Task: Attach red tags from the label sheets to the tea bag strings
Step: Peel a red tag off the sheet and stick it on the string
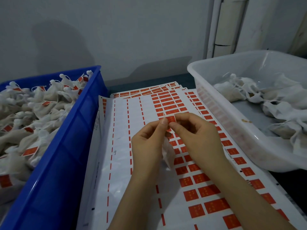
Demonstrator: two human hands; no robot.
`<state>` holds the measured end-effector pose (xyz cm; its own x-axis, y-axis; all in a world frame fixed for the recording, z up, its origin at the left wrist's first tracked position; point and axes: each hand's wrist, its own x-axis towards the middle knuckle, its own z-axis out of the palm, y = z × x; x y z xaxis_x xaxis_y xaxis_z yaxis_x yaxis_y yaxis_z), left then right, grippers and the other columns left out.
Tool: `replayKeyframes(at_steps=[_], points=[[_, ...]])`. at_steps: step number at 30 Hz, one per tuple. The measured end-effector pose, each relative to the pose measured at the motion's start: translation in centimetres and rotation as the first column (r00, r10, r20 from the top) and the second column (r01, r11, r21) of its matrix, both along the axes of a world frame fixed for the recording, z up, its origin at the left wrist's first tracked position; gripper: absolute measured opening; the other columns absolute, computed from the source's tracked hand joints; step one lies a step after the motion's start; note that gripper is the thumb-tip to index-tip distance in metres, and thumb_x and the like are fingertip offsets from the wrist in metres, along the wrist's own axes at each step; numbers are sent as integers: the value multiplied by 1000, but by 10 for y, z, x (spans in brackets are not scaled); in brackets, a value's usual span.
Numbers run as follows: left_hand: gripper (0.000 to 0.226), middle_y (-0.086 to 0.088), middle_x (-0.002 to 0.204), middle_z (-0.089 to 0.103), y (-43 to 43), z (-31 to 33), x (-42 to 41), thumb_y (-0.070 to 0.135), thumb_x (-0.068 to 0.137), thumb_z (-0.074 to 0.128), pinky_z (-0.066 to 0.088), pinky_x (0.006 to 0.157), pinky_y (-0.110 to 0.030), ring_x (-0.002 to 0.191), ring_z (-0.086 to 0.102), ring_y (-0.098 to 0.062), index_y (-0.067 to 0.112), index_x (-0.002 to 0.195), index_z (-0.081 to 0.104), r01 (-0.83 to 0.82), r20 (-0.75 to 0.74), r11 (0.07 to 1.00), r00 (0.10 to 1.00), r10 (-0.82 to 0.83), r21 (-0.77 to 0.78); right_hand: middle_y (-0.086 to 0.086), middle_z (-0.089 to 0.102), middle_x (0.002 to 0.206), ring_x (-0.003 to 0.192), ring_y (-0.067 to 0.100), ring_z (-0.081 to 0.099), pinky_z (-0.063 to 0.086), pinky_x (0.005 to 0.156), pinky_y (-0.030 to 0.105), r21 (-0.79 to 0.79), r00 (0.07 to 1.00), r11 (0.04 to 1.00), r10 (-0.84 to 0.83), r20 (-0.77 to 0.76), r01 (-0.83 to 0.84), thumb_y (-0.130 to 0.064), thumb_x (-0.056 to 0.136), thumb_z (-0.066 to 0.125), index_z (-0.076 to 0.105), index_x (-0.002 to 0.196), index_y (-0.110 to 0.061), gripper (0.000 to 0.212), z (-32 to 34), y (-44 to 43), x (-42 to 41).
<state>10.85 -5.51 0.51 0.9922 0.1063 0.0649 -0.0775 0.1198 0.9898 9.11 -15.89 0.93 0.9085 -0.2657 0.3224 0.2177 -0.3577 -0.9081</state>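
Because the sheets [126, 117] lie between the blue bin [69, 130] and the white bin [232, 130], the work likely moves only a short way: plain stock on the right, finished pieces on the left.
Blue bin: at the left, heaped with tagged bags [41, 103], red showing among them; probably the drop-off.
White bin: at the right, part full of plain bags [274, 103] with no red on them; probably the supply.
Sheets: a fanned stack lying flat in the middle, directly under the hands. The top sheet's left columns are peeled bare and red tags remain to the right, so the next one is within easy reach.
Right hand [197, 135]: thumb and forefinger pinch the right edge of the tag [171, 119]; the other fingers curl loosely, holding nothing that shows.
Left hand [146, 143]: thumb and forefinger pinch the tag's left edge; which fingers carry the bag is hidden.
Bag [167, 151]: hangs from under the left hand, between the wrists and over the sheets, apparently so its string end sits up at the fingertips.
Tag: off the sheet, raised between the two pinches, likely being folded shut over the string.
String: hidden by the fingertips; whether it is already inside the tag cannot be told.
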Motion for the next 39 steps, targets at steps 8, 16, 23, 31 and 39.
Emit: replayKeyframes(at_steps=[8,16,23,31,39], points=[[9,15,85,72,1,-1,1,29,83,66,53,69,-10,84,68,-3,27,90,71,-9,49,999,999,7,45,-36,53,78,75,-21,54,36,60,-8,17,1000,1000,-9,15,9,-37,83,60,52,77,-46,13,0,1,0],[5,10,82,72,3,-2,0,24,86,64,56,73,-20,82,68,-8,24,86,69,30,82,997,996,-36,76,-30,58,73,84,-18,54,39,63,-5,24,996,1000,-5,88,3,-32,85,59,54,76,-40,13,-1,0,-1],[5,13,81,71,2,-4,0,24,86,63,56,71,-16,79,68,-6,25,83,65,15,120,990,992,-32,142,-28,62,75,84,-11,58,45,68,0,62,995,996,57,85,-63,-29,86,59,57,79,-37,11,-3,-3,0],[7,9,82,72,5,-3,3,24,87,63,55,70,-18,81,68,-12,23,84,69,-21,40,999,999,22,-33,-21,66,74,68,-4,62,46,55,5,211,996,974,88,-19,-82,-51,81,41,59,83,-37,23,4,-2,2],[10,21,66,70,14,0,11,35,90,56,49,44,-14,60,68,0,30,84,63,-32,-183,924,982,-41,-382,-21,50,91,72,-5,51,38,52,1,-249,962,943,172,-210,-223,-42,86,57,54,96,-38,11,-13,13,6]])
